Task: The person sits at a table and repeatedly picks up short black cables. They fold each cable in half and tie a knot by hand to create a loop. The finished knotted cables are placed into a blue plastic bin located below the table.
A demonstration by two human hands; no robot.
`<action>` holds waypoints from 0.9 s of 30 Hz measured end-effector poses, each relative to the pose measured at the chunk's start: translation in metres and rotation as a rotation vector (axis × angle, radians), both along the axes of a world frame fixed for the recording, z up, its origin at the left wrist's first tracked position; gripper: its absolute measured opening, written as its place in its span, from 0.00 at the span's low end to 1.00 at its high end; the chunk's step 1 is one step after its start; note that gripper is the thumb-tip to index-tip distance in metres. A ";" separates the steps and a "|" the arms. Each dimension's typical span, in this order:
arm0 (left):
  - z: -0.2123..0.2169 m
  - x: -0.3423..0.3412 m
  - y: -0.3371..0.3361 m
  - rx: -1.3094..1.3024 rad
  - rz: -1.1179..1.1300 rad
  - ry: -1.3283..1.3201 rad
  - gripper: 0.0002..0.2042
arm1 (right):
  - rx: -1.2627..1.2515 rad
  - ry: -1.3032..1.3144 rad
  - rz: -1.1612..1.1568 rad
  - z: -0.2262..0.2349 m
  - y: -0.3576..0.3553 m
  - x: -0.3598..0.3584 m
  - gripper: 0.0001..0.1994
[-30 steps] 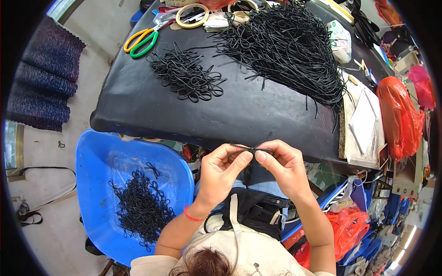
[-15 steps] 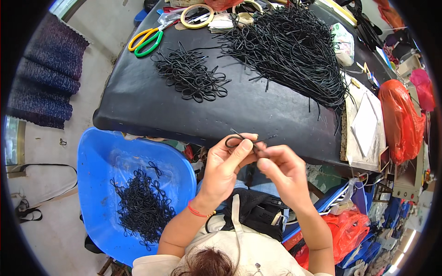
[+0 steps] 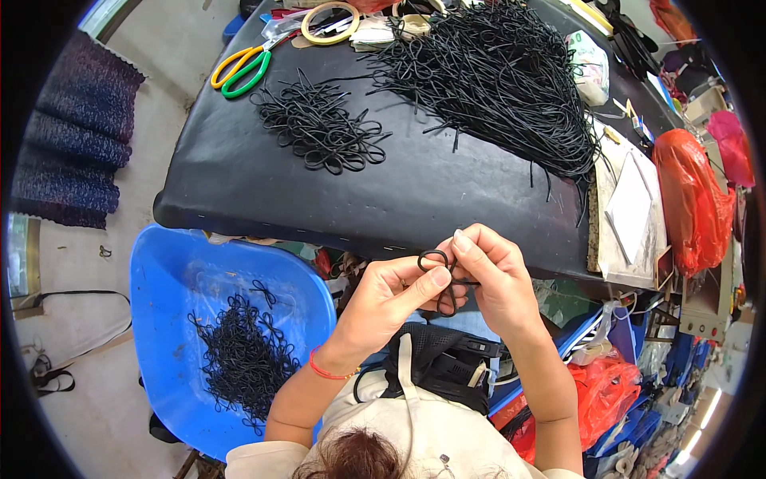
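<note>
Between my two hands, in front of the table's near edge, is a black cord (image 3: 448, 304) bent into loops. My left hand (image 3: 391, 297) pinches it between thumb and fingers. From the other side my right hand (image 3: 496, 273) also grips it, thumb and fingertips closed at the upper loop. The fingers partly hide where the strands cross. On the black table (image 3: 311, 203) lie a small heap of looped black cords (image 3: 319, 132) and, farther right, a large pile of loose black cords (image 3: 495, 88). Several knotted cords (image 3: 243, 351) lie in a blue tub (image 3: 155, 319) at lower left.
Scissors (image 3: 242, 70) with yellow and green handles and a tape roll (image 3: 330, 24) lie at the table's far left. A white packet (image 3: 589, 68), a pale board (image 3: 634, 215) and a red plastic bag (image 3: 692, 203) sit to the right. Another red bag (image 3: 594, 391) is at lower right.
The small loop in my left hand has become a larger figure of loops. My right hand has risen and moved closer to my left, its fingers now gripping the cord's top.
</note>
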State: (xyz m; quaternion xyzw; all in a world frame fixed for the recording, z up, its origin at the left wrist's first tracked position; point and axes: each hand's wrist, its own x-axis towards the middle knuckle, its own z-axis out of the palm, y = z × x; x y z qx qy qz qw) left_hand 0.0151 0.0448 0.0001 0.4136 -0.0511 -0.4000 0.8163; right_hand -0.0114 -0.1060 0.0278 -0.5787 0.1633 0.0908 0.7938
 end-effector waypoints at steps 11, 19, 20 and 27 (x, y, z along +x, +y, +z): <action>-0.014 -0.006 -0.015 -0.069 0.315 0.065 0.09 | -0.166 -0.022 -0.132 -0.003 -0.003 0.004 0.18; -0.011 -0.006 -0.020 -0.030 0.318 0.034 0.06 | -0.385 -0.114 -0.069 -0.012 -0.008 -0.014 0.09; -0.012 -0.006 -0.018 0.016 0.281 -0.028 0.06 | -0.412 -0.127 -0.062 -0.013 -0.007 -0.012 0.08; -0.004 -0.012 -0.026 0.333 0.286 -0.355 0.08 | -0.434 -0.092 -0.102 -0.017 -0.012 -0.008 0.12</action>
